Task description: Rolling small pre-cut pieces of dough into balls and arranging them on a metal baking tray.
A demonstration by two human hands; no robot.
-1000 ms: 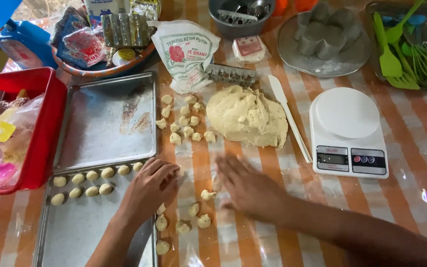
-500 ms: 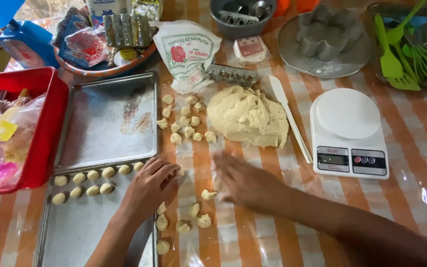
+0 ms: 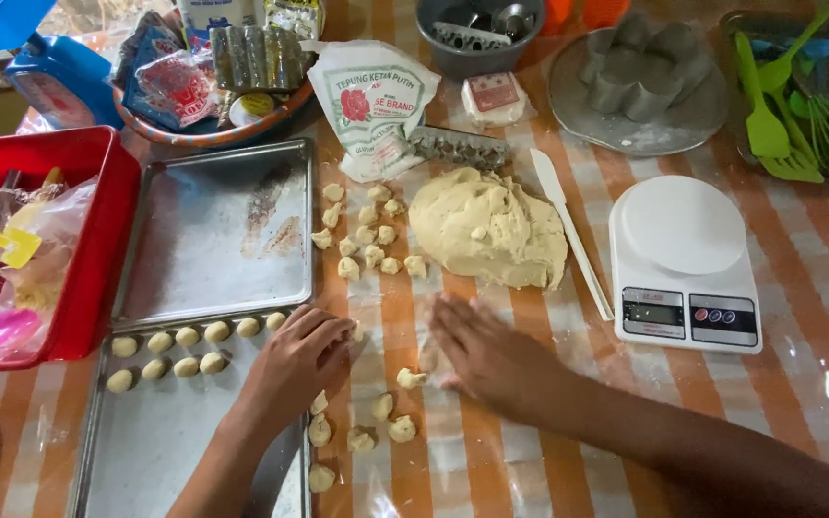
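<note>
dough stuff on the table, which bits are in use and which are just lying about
In use: dough mound, small dough pieces, rolled balls on near tray, left hand, right hand.
Lying about: scale, red tub, green utensils.

I'm resting my left hand [image 3: 296, 360] on the edge of the near baking tray [image 3: 175, 441], w/ rows of dough balls [image 3: 189, 338] lying just beside it. My right hand [image 3: 486, 355] is lying flat, palm down, on the striped tablecloth [image 3: 817, 317], near small dough pieces [image 3: 381, 408] & below the big dough lump [image 3: 489, 228].
</note>
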